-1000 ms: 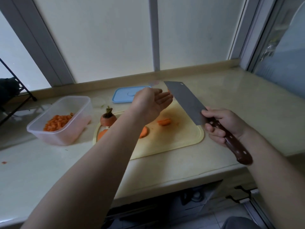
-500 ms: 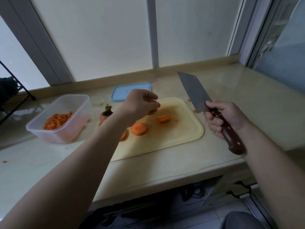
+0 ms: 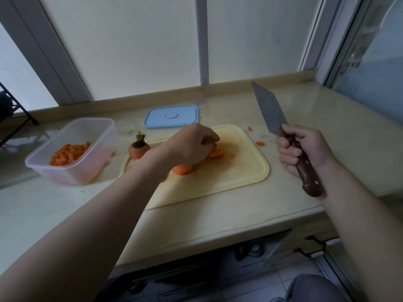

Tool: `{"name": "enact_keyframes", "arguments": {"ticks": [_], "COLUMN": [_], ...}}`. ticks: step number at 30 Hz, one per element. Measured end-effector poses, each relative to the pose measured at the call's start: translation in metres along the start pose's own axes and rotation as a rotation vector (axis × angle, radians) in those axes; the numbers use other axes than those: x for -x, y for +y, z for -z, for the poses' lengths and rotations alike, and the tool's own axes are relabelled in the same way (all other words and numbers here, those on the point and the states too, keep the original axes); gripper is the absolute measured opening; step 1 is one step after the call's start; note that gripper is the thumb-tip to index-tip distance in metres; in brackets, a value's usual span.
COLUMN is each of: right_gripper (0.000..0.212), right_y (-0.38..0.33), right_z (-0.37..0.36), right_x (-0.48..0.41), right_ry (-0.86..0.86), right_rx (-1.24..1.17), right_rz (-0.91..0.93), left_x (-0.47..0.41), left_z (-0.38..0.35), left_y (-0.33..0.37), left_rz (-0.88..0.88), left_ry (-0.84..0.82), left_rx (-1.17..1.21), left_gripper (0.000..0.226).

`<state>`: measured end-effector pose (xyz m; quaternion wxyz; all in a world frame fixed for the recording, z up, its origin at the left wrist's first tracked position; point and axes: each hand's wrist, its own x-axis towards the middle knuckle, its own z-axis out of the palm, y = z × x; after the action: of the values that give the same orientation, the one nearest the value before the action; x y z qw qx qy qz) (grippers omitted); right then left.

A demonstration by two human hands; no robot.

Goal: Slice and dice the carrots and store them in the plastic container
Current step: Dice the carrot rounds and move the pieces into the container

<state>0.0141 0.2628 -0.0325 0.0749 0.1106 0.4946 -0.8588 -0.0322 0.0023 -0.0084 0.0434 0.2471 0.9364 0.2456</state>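
Firmly, right hand point(image 3: 305, 150) grips wood-handled cleaver point(image 3: 270, 112); left hand point(image 3: 192, 146) pinches flat carrot slice point(image 3: 218, 153).

open counter point(image 3: 340, 136) far right of cutting board point(image 3: 229, 184); container point(image 3: 72, 174) blocks left, lid point(image 3: 172, 116) behind.

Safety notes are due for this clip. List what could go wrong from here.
1. The right hand holds the cleaver raised beside the cutting board while the left hand curls over carrot pieces on it; a hasty chop could catch its fingers.
2. Stray carrot bits lie on the counter past the board's right edge and may never reach the plastic container.
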Motion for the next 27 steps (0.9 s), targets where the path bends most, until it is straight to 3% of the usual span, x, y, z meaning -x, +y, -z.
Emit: {"name": "enact_keyframes", "arguments": {"ticks": [3, 11, 20, 24, 27], "right_gripper": [0.030, 0.031, 0.033, 0.034, 0.055], "right_y": [-0.002, -0.003, -0.005, -0.005, -0.004], "right_z": [0.000, 0.000, 0.005, 0.007, 0.010], "right_x": [0.002, 0.002, 0.001, 0.000, -0.001], "right_ry": [-0.003, 0.011, 0.069, 0.053, 0.043], "right_rx": [-0.127, -0.178, -0.328, -0.306, -0.235], "right_rz": [0.034, 0.051, 0.082, 0.069, 0.057], "left_x": [-0.002, -0.032, -0.089, -0.101, -0.103], "left_z": [0.000, -0.010, -0.046, -0.050, -0.051], "left_y": [-0.001, 0.024, 0.065, 0.066, 0.065], "left_rz": [-0.022, -0.077, -0.008, -0.036, -0.153], "left_ry": [0.005, 0.020, -0.160, -0.088, -0.017], "left_rx": [-0.005, -0.088, -0.213, -0.259, -0.330], "left_gripper": [0.035, 0.033, 0.073, 0.046, 0.031]}}
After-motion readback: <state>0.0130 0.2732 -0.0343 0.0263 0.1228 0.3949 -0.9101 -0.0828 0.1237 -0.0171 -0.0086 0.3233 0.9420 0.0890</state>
